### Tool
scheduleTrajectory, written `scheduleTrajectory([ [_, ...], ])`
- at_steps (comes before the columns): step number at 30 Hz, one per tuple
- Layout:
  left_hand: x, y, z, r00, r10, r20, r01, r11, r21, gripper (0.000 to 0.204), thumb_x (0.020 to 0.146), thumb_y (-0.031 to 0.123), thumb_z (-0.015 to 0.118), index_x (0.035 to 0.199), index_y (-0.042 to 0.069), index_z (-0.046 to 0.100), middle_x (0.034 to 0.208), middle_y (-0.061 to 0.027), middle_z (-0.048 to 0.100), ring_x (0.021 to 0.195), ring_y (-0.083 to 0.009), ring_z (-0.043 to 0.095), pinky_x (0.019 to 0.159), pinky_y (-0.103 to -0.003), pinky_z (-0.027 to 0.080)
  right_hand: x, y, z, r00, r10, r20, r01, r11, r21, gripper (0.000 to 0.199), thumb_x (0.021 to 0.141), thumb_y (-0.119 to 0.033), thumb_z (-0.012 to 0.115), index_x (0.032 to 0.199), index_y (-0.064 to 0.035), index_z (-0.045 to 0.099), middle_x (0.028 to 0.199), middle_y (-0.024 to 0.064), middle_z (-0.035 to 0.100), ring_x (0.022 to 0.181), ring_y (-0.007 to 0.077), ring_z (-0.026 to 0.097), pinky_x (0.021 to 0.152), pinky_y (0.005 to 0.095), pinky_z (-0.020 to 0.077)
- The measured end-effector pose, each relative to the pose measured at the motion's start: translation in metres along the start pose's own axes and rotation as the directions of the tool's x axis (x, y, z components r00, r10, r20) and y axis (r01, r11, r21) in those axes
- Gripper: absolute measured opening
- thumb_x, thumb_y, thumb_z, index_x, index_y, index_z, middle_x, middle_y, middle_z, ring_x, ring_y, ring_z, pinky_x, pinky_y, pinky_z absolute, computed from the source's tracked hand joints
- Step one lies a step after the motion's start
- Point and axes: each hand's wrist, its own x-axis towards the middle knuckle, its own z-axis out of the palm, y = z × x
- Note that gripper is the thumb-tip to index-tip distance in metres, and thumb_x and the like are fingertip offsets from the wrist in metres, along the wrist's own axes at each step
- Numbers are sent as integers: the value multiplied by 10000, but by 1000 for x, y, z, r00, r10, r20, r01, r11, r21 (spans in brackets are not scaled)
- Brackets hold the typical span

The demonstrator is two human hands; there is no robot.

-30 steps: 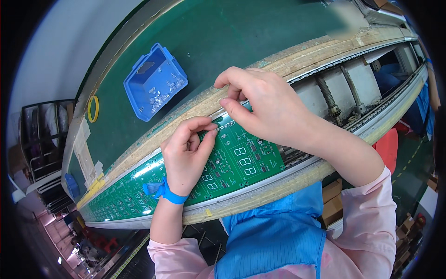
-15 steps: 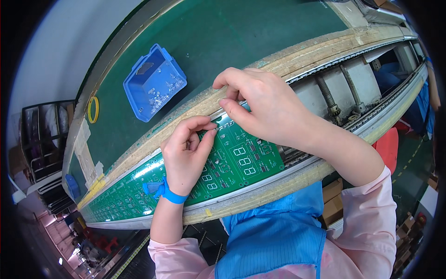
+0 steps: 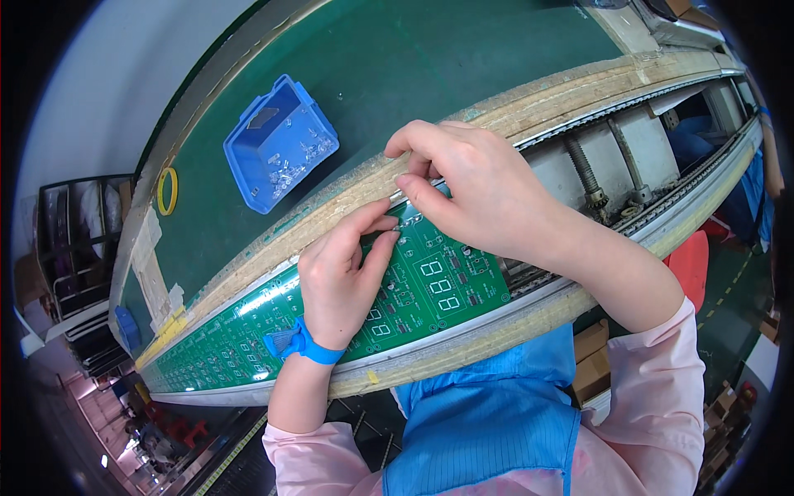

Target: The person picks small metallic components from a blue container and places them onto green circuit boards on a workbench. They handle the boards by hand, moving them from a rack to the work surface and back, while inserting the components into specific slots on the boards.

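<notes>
A long row of green circuit boards with white printed digit outlines lies in the rail in front of me. My left hand, with a blue band on its wrist, rests over the boards. Its thumb and forefinger pinch at small clear parts near the board's far edge; what they grip is too small to make out. My right hand hovers just right of there, above the far edge. Its fingers are curled, with thumb and forefinger close together, and anything between them is hidden.
A blue bin of small clear parts stands on the green bench beyond a wooden strip. A yellow tape roll lies at the left. Right of the boards, a chain conveyor with a threaded rod runs onward.
My left hand has shifted slightly right along the board's far edge, its fingertips still pinched. The right hand keeps nearly the same pose. The whole view has moved a little.
</notes>
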Motion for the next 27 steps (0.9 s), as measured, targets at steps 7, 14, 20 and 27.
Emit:
scheduleTrajectory([
  [7,7,-4,-28,988,9,152,-20,997,71,282,714,-36,758,965,35,653,841,-7,495,649,-56,427,541,-192,334,0,-1,-3,1000,11,20,-11,1000,-7,192,852,-106,588,1006,9,594,822,172,662,850,350,635,737,461,509],
  [14,4,-2,-52,937,-126,327,63,978,198,351,630,20,817,919,26,619,833,-49,504,740,-172,500,678,-291,439,4,-3,-8,1000,22,2,-22,999,48,169,844,-67,624,992,10,592,788,125,651,758,270,650,685,375,514],
  [20,2,1,-30,973,-75,219,59,995,76,366,684,44,803,1000,28,619,860,-64,519,757,-172,527,682,-301,456,44,-30,-10,958,-262,-119,260,965,-31,130,802,-57,604,913,6,624,854,173,656,811,355,642,736,439,517],
  [27,5,-11,-45,874,-249,417,477,602,-641,461,850,-95,476,1309,-66,490,1056,-30,542,909,-89,508,864,-214,435,123,-55,26,905,-263,333,386,837,-388,168,772,-38,603,898,8,704,893,199,681,894,342,674,751,409,552],
])
